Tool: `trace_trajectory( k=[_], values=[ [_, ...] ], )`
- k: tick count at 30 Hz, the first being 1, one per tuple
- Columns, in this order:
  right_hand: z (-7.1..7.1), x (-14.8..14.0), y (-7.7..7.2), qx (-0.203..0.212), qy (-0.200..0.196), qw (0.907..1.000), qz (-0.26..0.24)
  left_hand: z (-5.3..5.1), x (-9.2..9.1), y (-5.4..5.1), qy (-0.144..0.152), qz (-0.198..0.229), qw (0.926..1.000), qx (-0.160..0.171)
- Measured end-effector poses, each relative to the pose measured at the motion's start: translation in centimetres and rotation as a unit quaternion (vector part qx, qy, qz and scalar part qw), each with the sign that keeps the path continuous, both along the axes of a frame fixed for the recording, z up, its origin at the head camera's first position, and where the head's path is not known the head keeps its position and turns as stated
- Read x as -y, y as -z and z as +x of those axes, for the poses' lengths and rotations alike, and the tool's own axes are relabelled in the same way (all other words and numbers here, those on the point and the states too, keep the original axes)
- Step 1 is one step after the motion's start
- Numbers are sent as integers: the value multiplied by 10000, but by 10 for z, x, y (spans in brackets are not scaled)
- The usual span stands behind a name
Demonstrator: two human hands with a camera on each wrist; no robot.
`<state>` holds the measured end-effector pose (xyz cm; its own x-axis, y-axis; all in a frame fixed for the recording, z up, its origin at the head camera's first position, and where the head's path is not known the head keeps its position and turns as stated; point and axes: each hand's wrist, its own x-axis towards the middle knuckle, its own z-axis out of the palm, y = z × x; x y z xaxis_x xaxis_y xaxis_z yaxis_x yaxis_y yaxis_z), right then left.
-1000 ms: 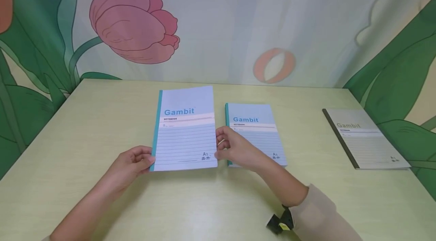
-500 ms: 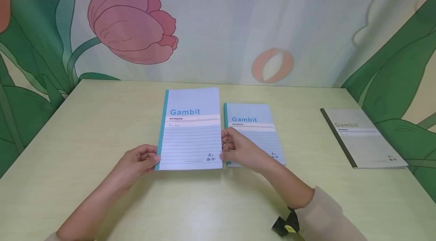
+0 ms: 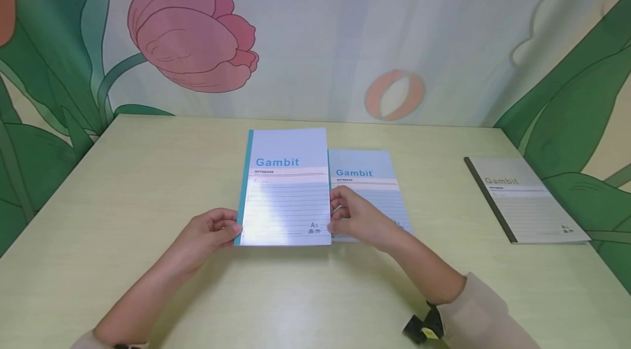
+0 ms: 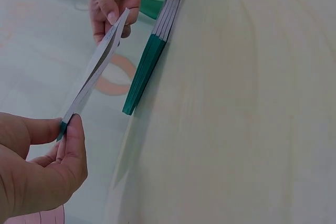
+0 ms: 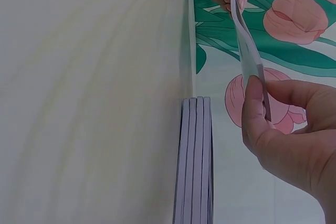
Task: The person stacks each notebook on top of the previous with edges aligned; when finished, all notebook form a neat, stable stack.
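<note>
A blue-and-white Gambit notebook (image 3: pixel 288 193) with a teal spine is held up above the table between two hands. Its lower left edge is pinched by the left hand (image 3: pixel 209 236), thumb on the front cover. At the lower right edge, the right hand (image 3: pixel 362 220) pinches it the same way. Just right of it lies a stack of matching notebooks (image 3: pixel 365 160), partly covered by the held one and by the right hand. In the left wrist view the pages of the held notebook (image 4: pixel 94 72) part slightly; the stack (image 4: pixel 149 66) shows several teal spines below.
A grey Gambit notebook (image 3: pixel 525 201) with a dark spine lies near the right edge of the pale wooden table (image 3: pixel 123 190). A curtain (image 3: pixel 315 36) printed with flowers and leaves hangs behind the table. A black wrist camera (image 3: pixel 424 330) sits at the right sleeve.
Both hands have carried the held notebook to the right, toward the stack, and its right edge now overlaps the stack's left edge in the head view. The stack and grey notebook stay put.
</note>
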<state>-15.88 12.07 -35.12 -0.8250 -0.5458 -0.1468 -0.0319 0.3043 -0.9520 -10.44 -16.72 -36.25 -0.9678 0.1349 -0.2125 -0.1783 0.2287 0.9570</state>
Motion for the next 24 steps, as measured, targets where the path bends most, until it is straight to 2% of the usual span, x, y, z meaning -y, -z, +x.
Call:
trace_trajectory(
  k=[10, 24],
  values=[
    [0, -10, 1, -171, 149, 9997, 102, -5, -11, -1, 93, 160, 9998, -40],
    [-1, -25, 1, -357, 325, 9986, 229, -12, -27, -3, 67, 131, 9998, -125]
  ],
)
